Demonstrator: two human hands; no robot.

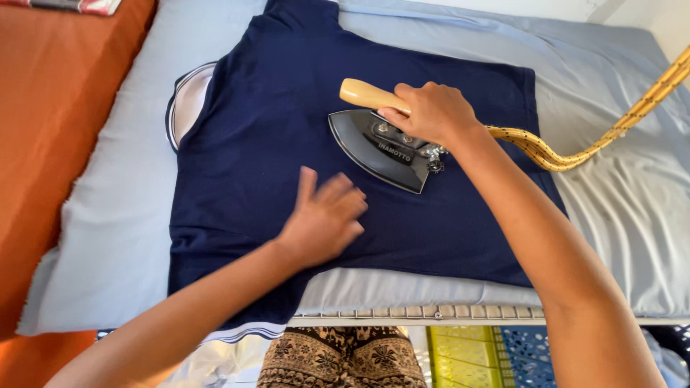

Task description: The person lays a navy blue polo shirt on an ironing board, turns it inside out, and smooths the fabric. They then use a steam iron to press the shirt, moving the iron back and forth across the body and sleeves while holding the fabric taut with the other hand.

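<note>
A navy blue shirt [259, 129] lies spread flat on a pale blue padded cloth [115, 215]. My right hand [431, 111] grips the light wooden handle [363, 93] of a dark metal iron [374, 154], which rests on the shirt with its point toward the left. My left hand [323, 215] lies flat on the shirt just below and left of the iron, fingers spread and blurred. A white sleeve edge with dark stripes [188, 100] shows at the shirt's left.
A yellow braided cord [575, 154] runs from the iron off to the upper right. An orange surface [43, 129] lies along the left. A white wire rack edge [417, 313], patterned fabric [341, 356] and coloured crates [467, 356] show below.
</note>
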